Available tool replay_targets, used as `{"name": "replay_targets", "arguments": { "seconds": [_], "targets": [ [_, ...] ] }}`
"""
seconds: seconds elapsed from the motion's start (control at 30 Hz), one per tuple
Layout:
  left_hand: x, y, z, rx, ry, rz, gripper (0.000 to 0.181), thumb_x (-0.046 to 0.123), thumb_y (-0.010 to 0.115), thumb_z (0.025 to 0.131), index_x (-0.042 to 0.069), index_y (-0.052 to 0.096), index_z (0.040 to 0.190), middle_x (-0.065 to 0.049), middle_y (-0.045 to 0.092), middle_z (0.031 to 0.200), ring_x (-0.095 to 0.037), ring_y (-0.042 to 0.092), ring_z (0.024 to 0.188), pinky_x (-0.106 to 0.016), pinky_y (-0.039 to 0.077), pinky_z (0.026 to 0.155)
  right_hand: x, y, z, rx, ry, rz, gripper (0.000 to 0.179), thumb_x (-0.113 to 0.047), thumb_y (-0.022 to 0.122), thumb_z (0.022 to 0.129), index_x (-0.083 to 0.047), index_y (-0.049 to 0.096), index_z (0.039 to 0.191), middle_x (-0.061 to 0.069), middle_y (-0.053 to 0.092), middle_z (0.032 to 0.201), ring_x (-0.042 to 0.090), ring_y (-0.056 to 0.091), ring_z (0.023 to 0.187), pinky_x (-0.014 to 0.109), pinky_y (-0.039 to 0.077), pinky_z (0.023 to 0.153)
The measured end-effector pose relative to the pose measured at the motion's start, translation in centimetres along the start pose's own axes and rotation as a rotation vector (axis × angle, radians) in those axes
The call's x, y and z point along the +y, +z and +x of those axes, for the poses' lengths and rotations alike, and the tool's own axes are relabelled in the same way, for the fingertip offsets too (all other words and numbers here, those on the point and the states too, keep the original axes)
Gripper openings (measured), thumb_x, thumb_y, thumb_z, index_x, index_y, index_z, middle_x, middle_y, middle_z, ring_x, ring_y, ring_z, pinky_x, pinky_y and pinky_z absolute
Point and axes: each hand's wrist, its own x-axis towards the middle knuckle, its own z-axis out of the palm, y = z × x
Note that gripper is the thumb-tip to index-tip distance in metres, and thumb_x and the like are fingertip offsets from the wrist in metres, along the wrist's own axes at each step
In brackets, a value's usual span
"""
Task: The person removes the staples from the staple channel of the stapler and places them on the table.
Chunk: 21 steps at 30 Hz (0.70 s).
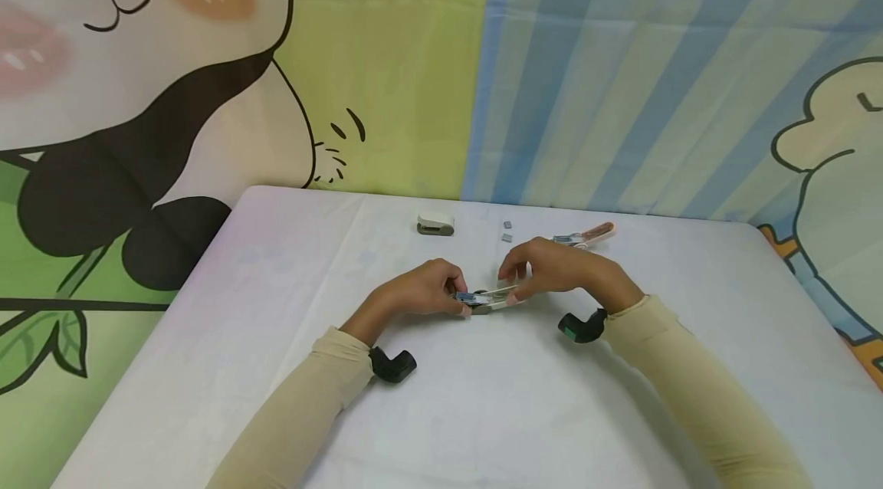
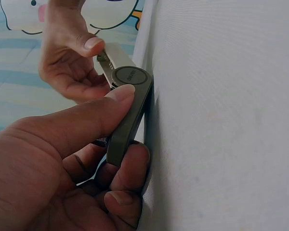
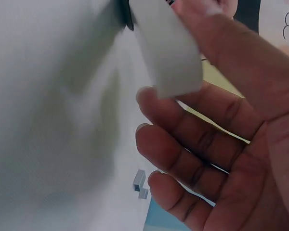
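A stapler with a grey-green base [image 2: 130,108] and a white top cover [image 3: 168,53] is held low over the white table, swung open about its round pivot. My left hand [image 1: 424,290] grips the base end, thumb on its side and fingers curled beneath, as the left wrist view shows. At the other end, my right hand [image 1: 552,268] holds the white cover between thumb and index finger. Its other fingers are loosely bent and touch nothing. The metal staple channel [image 1: 476,297] shows between the hands in the head view.
Farther back on the white tabletop [image 1: 290,305] stands a small white-and-grey stapler [image 1: 435,225]. Two small grey staple blocks [image 1: 507,237] lie to its right. Beyond my right hand lies a pink stapler [image 1: 596,231], opened out. A printed curtain [image 1: 393,90] hangs behind the table.
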Motion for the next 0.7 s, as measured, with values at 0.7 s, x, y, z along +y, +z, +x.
{"name": "replay_targets", "arguments": {
  "seconds": [0.7],
  "targets": [
    [2.7, 2.9, 0.9, -0.096, 0.03, 0.169, 0.014, 0.022, 0.08, 0.082, 0.015, 0.068, 0.08, 0.005, 0.062, 0.067, -0.006, 0.05, 0.062, -0.023, 0.041, 0.057, -2.6, -0.5, -3.2, -0.149, 0.102, -0.168, 0.012, -0.012, 0.07, 0.087, -0.013, 0.073, 0.098, -0.012, 0.058, 0.083, 0.007, 0.05, 0.069, 0.027, 0.045, 0.062]
  ]
}}
